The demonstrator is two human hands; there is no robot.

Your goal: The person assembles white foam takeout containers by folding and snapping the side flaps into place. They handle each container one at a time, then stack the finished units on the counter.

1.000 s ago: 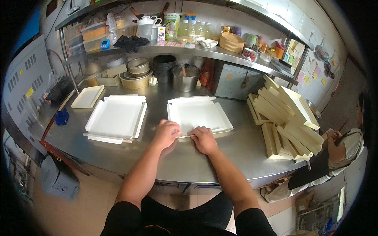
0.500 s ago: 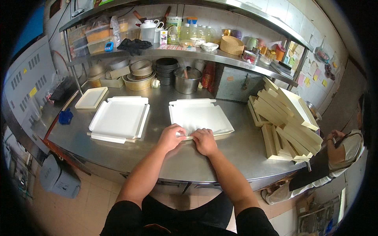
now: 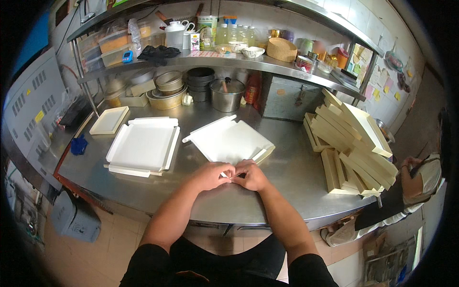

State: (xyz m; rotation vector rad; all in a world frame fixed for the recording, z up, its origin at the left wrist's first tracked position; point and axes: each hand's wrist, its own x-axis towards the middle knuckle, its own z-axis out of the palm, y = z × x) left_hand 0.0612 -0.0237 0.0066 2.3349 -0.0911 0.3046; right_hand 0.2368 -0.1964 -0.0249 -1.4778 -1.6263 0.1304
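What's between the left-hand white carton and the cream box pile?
Head view: the other white carton, partly folded, left hand and right hand at its near corner.

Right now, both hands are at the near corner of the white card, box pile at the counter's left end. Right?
Wrong end: the head view shows the box pile at the counter's right end. Left hand and right hand are at the white card's near corner.

A room around a long, shiny stainless-steel surface (image 3: 296, 186). Behind the surface, a glossy white tiled wall (image 3: 277, 16); above its back edge, a long grey steel shelf (image 3: 201, 62). Beyond its right end, coloured paper notes (image 3: 377, 94). To its left, a tall pale-grey metal cabinet with slotted vents (image 3: 31, 110); below it, a beige tiled floor (image 3: 122, 229). Light gleams across the surface.
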